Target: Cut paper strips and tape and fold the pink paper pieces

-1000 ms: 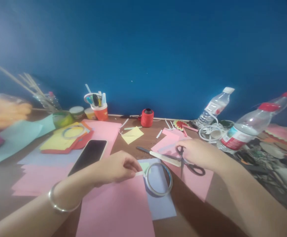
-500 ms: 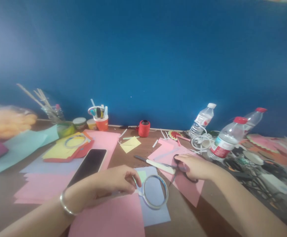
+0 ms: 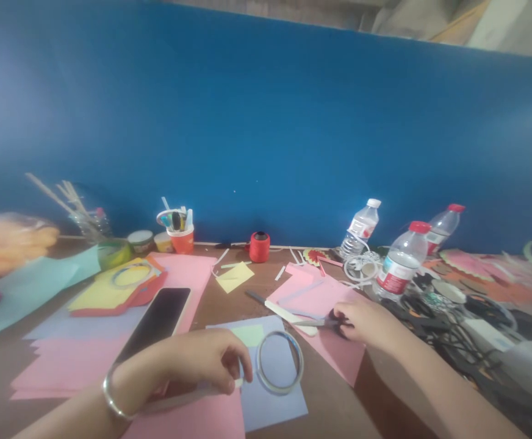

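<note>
My left hand (image 3: 215, 360), with a silver bangle at the wrist, pinches a narrow pale strip of tape (image 3: 238, 383); its end pokes out past the fingertips and its tail runs back under the wrist. Just right of those fingers a tape roll (image 3: 259, 373) lies on a light blue sheet (image 3: 273, 411), apart from the strip. My right hand (image 3: 366, 323) is closed on the handles of dark scissors (image 3: 330, 323). Their blades point left, over a white-handled knife (image 3: 288, 314) and a pink sheet (image 3: 339, 360).
A phone (image 3: 156, 323) lies left of centre beside stacked coloured paper (image 3: 105, 292). Along the blue wall stand an orange cup of tools (image 3: 182, 239), a red thread spool (image 3: 260, 248) and water bottles (image 3: 398, 262). Tangled black cables (image 3: 449, 341) crowd the right side.
The tape strip, which reached the roll before, is now separate from it. The scissors' blades have come together. The whole view has tilted upward a little.
</note>
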A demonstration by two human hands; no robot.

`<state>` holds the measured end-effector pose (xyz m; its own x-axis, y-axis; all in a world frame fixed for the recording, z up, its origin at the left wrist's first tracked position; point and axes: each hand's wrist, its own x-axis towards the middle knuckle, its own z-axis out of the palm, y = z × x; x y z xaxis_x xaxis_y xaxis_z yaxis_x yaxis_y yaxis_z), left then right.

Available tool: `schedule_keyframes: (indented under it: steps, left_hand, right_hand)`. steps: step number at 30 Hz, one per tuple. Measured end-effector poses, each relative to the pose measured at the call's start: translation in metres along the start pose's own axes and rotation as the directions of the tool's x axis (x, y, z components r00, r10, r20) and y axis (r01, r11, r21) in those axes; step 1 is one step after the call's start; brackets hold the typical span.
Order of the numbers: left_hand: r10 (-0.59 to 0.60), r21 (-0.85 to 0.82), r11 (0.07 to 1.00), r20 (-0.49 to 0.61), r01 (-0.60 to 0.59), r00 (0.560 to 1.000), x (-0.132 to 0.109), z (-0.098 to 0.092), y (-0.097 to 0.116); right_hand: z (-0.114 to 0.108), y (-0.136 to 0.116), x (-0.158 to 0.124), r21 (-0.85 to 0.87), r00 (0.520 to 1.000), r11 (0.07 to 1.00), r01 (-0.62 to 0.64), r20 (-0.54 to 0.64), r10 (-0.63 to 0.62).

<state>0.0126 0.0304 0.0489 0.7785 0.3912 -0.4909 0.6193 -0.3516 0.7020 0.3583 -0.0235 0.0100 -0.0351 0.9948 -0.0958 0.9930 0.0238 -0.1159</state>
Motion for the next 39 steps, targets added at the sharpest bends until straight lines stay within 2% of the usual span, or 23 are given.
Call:
schedule_keyframes:
  steps: [5, 8, 11, 14, 15, 19, 23, 27, 30, 34, 39]
  left_hand:
    - [0.047, 0.016, 0.999, 0.017, -0.047, 0.999, -0.001, -0.002, 0.006]
    - [0.07, -0.106, 0.992, 0.018, -0.068, 0.997, 0.002, -0.001, 0.007]
    - [0.122, -0.254, 0.958, -0.055, -0.132, 0.991, 0.007, 0.001, 0.006]
    - [0.183, -0.409, 0.879, -0.186, -0.245, 0.965, 0.012, 0.001, 0.005]
    - [0.188, -0.448, 0.85, -0.234, -0.278, 0.954, 0.012, 0.0, 0.005]
    - [0.137, -0.513, 0.789, -0.387, -0.336, 0.912, 0.011, -0.003, 0.005]
    - [0.089, -0.549, 0.756, -0.453, -0.356, 0.887, 0.008, -0.005, 0.007]
    - [0.066, -0.542, 0.751, -0.506, -0.376, 0.86, 0.007, -0.006, 0.008]
    - [0.063, -0.517, 0.752, -0.561, -0.409, 0.826, 0.008, -0.007, 0.007]
    - [0.083, -0.494, 0.747, -0.595, -0.446, 0.799, 0.008, -0.009, 0.005]
    - [0.048, -0.501, 0.752, -0.608, -0.43, 0.793, 0.005, -0.01, 0.005]
  right_hand:
    - [-0.003, -0.008, -0.006, 0.114, 0.996, 0.991, -0.065, -0.054, 0.072]
    - [-0.006, -0.027, -0.017, 0.361, 0.99, 0.923, -0.129, -0.003, 0.14]
    - [-0.012, -0.056, -0.033, 0.669, 0.987, 0.739, -0.084, 0.159, -0.033]
    - [-0.016, -0.084, -0.045, 0.857, 0.945, 0.511, 0.072, 0.106, -0.31]
    - [-0.016, -0.09, -0.047, 0.875, 0.926, 0.48, 0.067, 0.124, -0.356]
    - [-0.017, -0.099, -0.043, 0.849, 0.907, 0.529, 0.014, 0.212, -0.364]
    - [-0.022, -0.082, -0.025, 0.798, 0.886, 0.601, 0.037, 0.253, -0.39]
    - [-0.032, -0.065, 0.0, 0.747, 0.79, 0.66, 0.081, 0.356, -0.5]
    - [-0.041, -0.067, 0.021, 0.7, 0.71, 0.701, 0.141, 0.422, -0.564]
    - [-0.052, -0.083, 0.036, 0.666, 0.715, 0.715, 0.21, 0.394, -0.577]
    - [-0.055, -0.097, 0.032, 0.703, 0.725, 0.683, 0.198, 0.364, -0.584]
